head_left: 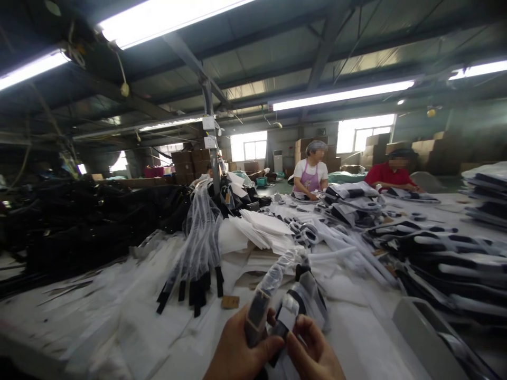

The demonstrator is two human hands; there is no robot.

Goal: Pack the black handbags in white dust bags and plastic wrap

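The strap (257, 314) in my left hand (233, 351) is black under a clear, shiny sleeve. The packet (291, 314) at my right hand (317, 351) is black with a plain white label. The table cover (119, 322) is white. The heap of cloth (99, 221) is black, and the stacked packs (455, 258) are striped black and white. A small card (230, 302) is brown. One co-worker (311, 177) wears white with a purple apron; a second person (386, 174) wears red. The boxes (428, 148) are brown.

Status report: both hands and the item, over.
Left hand shut on black strap in clear plastic sleeve. Right hand shut on second sleeved black strap. Strap bundle ahead, apart.
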